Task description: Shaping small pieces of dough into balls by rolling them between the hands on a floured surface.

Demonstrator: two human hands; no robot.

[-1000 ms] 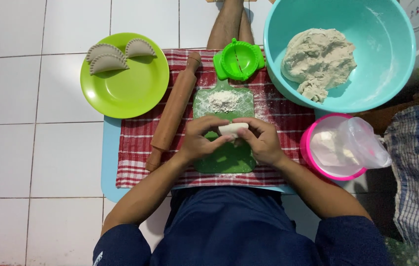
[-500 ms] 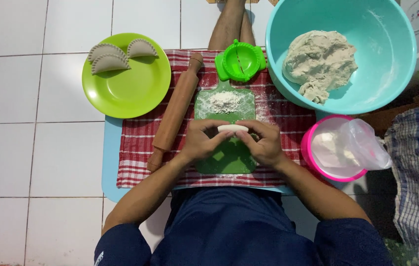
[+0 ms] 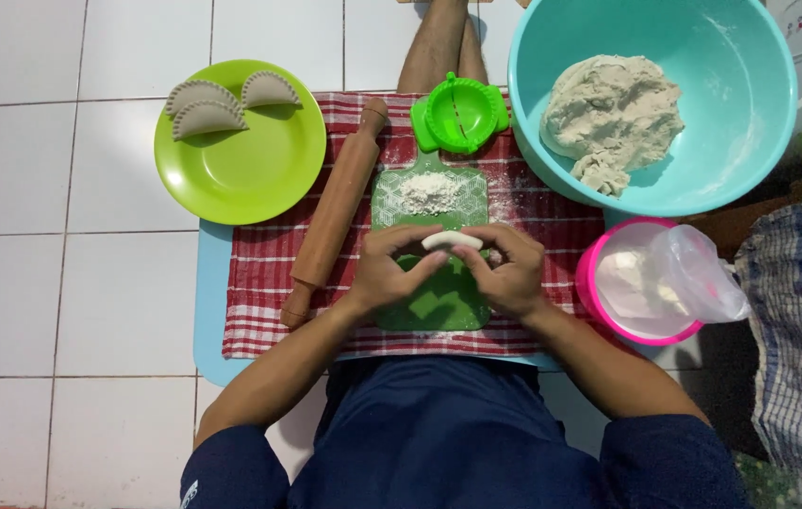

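I had both hands up over the green cutting board (image 3: 434, 302), pinching one small piece of dough (image 3: 451, 241) between them. My left hand (image 3: 389, 269) gripped its left end with thumb and fingers, and my right hand (image 3: 510, 271) gripped the right end the same way, so the dough sat as a short pale strip bridging the two hands, above the middle of the board. A heap of flour (image 3: 427, 192) lay on the far part of the board, apart from the dough. The board rested on a red checked cloth (image 3: 259, 283), which was spread over a light blue mat (image 3: 210, 311) on the white tiled floor (image 3: 61, 283). A wooden rolling pin (image 3: 335, 212) lay at an angle just left of the board. A green dumpling press (image 3: 458, 114) sat shut beyond the flour. To the left, a lime plate (image 3: 250, 174) carried three folded dumplings (image 3: 217, 104). The teal bowl (image 3: 731, 113) at the right held a big lump of dough (image 3: 608, 113), and a pink tub (image 3: 599, 292) lined with a plastic bag stood near my right wrist.
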